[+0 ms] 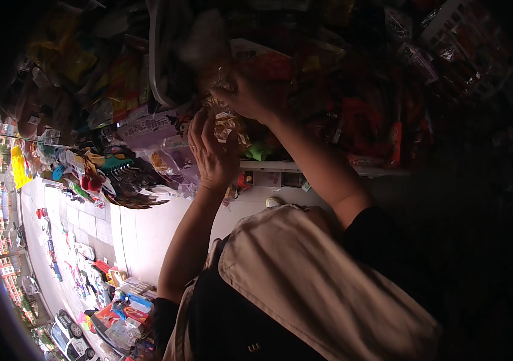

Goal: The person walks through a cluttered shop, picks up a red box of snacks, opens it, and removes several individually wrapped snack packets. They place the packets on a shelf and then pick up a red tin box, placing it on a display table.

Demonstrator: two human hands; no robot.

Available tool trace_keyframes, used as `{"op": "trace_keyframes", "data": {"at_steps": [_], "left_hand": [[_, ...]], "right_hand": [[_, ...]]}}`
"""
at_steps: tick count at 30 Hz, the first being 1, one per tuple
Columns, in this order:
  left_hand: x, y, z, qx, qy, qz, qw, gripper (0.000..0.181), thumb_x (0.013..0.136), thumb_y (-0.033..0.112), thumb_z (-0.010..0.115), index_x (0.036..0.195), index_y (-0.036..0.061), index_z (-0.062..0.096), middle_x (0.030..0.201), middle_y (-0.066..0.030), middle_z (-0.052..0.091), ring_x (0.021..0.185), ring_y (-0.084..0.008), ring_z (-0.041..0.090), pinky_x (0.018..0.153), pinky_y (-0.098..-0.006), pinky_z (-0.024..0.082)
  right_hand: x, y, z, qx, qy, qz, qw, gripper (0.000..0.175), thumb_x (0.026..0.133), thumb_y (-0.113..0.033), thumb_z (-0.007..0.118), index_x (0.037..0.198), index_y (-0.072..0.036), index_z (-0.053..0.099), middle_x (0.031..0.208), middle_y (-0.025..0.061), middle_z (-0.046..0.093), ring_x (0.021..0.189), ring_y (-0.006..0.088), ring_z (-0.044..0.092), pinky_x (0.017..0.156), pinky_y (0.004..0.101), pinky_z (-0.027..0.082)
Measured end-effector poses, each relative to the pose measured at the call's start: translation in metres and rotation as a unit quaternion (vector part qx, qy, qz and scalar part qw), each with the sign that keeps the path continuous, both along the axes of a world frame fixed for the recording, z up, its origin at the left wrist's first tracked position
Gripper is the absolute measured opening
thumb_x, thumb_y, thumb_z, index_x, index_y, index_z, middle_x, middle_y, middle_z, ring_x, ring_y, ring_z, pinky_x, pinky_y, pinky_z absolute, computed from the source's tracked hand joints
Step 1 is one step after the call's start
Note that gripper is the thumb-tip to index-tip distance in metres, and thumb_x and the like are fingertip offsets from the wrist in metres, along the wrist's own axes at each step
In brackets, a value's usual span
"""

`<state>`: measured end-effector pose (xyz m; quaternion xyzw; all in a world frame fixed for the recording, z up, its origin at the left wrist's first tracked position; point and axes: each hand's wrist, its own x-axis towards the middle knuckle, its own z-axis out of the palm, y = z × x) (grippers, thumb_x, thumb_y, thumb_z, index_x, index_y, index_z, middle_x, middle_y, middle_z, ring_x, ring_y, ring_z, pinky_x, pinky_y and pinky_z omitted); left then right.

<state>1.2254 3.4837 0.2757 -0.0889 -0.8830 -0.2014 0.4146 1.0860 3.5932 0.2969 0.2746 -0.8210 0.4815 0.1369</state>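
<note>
In the dim upper middle of the view, a shiny gold-coloured clear-wrapped packet (228, 122) lies between my two hands. My left hand (213, 149), with a ring on one finger, is at its near left side, fingers bent over it. My right hand (251, 97) reaches in from the right, its thumb and fingers at the packet's far end. Shadow hides the fingertips' exact contact. A purple printed bag (150, 128) is left of my left hand, and a green plastic item (258, 152) lies just below the packet.
Packaged goods crowd the shelf, whose pale edge (274, 166) runs below my hands. A white curved rim (153, 58) stands at the upper left. Hair combs and clips (123, 167) hang at the left. Boxes (134, 311) are stacked at lower left, near a parked car (69, 336) outside.
</note>
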Motion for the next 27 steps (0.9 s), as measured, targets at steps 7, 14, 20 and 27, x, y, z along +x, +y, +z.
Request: {"op": "trace_keyframes", "data": {"at_steps": [7,14,20,27], "left_hand": [[-0.037,-0.028,-0.081,-0.077,-0.219,-0.057,0.971,0.067,0.089,0.038,0.064,0.140,-0.0030,0.046,0.132,-0.0344,0.052,0.112,-0.0488,0.059,0.096,-0.0509,0.051],[-0.090,-0.036,-0.119,-0.341,-0.198,0.008,0.919,0.056,0.091,0.032,0.056,0.134,-0.0035,0.052,0.123,-0.0293,0.058,0.111,-0.0429,0.059,0.098,-0.0507,0.047],[-0.090,-0.015,-0.086,-0.322,-0.322,0.081,0.887,0.042,0.093,0.031,0.054,0.124,0.0019,0.057,0.122,-0.0231,0.060,0.104,-0.0325,0.064,0.089,-0.0404,0.052],[-0.064,-0.012,-0.072,-0.222,-0.183,0.149,0.946,0.043,0.087,0.026,0.060,0.128,0.0114,0.059,0.129,-0.0198,0.057,0.118,-0.0305,0.057,0.091,-0.0424,0.052]], "right_hand": [[0.021,0.059,-0.042,0.148,0.047,-0.046,0.987,0.035,0.086,-0.027,0.072,0.104,0.001,0.065,0.098,0.0233,0.069,0.095,0.0352,0.068,0.073,0.0426,0.055],[0.015,0.065,-0.099,0.293,0.041,-0.004,0.955,0.033,0.082,-0.026,0.074,0.109,-0.006,0.070,0.098,0.0164,0.072,0.091,0.0334,0.069,0.077,0.0406,0.055],[-0.014,0.114,-0.079,0.168,-0.112,0.022,0.979,0.028,0.093,-0.030,0.064,0.105,-0.007,0.073,0.095,0.0143,0.073,0.082,0.0293,0.071,0.077,0.0388,0.056],[-0.013,0.048,-0.144,0.308,0.030,0.005,0.951,0.034,0.088,-0.032,0.069,0.107,-0.005,0.073,0.100,0.0174,0.073,0.090,0.0307,0.071,0.079,0.0400,0.056]]}}
